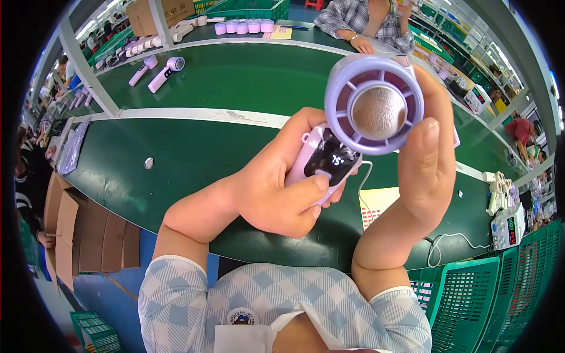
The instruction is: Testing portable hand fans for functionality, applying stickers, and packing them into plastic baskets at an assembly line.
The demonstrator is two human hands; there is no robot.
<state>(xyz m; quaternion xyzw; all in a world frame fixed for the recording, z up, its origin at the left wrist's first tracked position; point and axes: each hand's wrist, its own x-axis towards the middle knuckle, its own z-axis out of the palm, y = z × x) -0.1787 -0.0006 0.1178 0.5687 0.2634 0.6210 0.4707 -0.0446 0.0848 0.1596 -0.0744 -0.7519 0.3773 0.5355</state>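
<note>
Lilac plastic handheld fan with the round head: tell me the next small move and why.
Probably have the left hand press its thumb down: it grips the lilac plastic fan, thumb at the lower part of the glossy black display, whose digits are lit, while the right hand leaves the fan's front uncovered.

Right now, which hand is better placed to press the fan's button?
Likely the left hand: it grips the handle, its thumb at the button by the lit display. The right hand is up beside the fan's head.
</note>
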